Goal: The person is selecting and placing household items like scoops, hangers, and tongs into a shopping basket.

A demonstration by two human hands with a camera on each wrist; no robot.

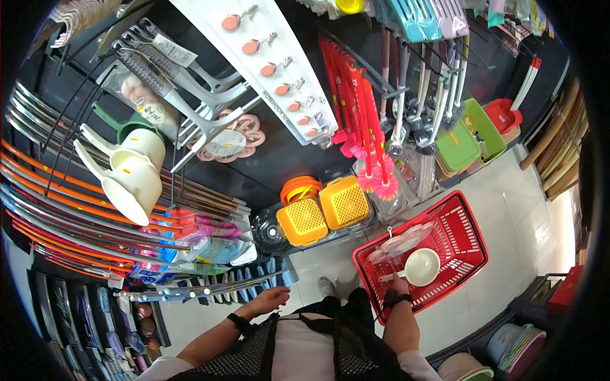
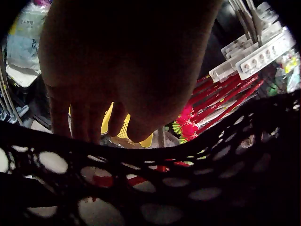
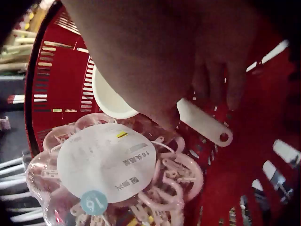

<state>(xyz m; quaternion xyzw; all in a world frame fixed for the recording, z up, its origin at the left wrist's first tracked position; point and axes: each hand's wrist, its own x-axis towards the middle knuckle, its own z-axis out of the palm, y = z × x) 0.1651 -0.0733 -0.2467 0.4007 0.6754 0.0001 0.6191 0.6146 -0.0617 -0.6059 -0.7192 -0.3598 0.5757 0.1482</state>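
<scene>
The cream plastic scoop (image 1: 422, 267) is inside the red plastic basket (image 1: 467, 228), near the pink plastic peg hanger (image 3: 194, 175). The right hand (image 1: 397, 292) is at the scoop's handle; whether its fingers grip, one cannot tell. The left hand (image 1: 271, 300) has loose, slightly bent fingers.

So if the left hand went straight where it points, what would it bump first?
The left hand would probably meet the red basket first, but heights are unclear: it might pass above.
</scene>
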